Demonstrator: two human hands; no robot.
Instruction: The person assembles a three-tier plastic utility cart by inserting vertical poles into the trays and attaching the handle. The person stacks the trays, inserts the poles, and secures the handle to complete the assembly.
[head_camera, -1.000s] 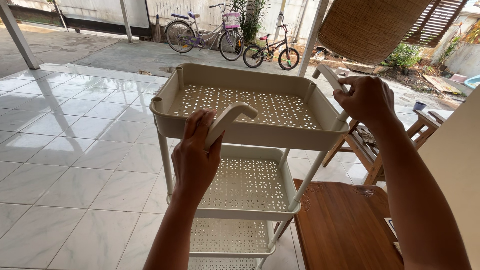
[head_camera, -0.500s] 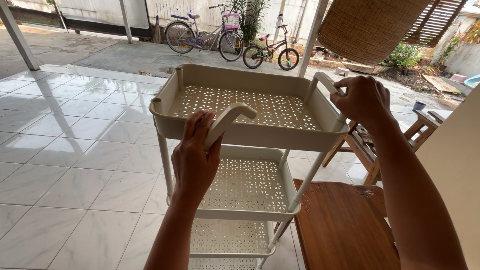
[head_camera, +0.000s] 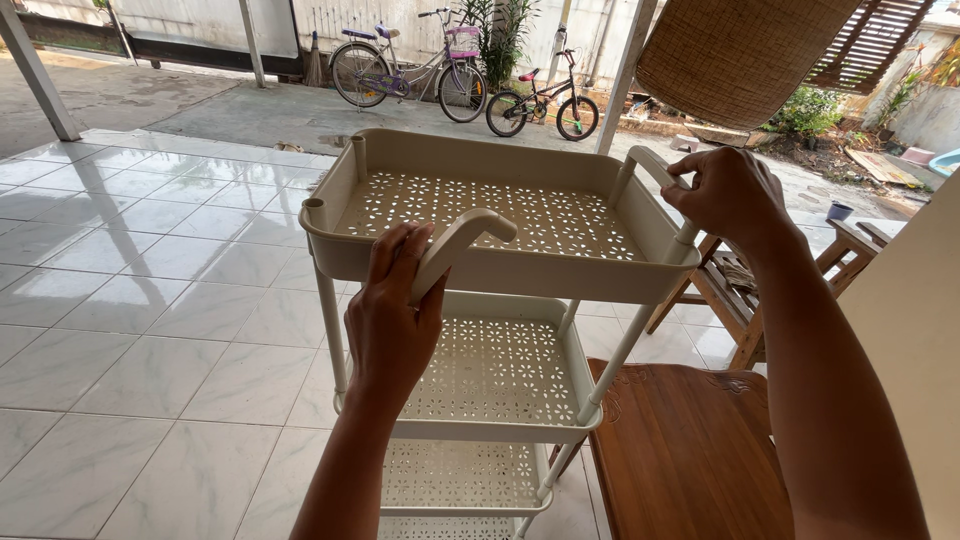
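The handle (head_camera: 455, 245), a curved cream plastic bar, lay at the near rim of the cart (head_camera: 480, 265), with its long axis slanting up and away toward the right. The left hand (head_camera: 392, 320) was wrapped around the handle's lower end, so it was the nearer hand. The right hand (head_camera: 730, 195) was closed on a second handle (head_camera: 655, 165) at the cart's far right corner. The cart had three matte trays with punched flower holes, joined by slim posts. It stood on glossy white tiles (head_camera: 150, 300), and a brown wooden table (head_camera: 690, 450) stood just right of its lower trays.
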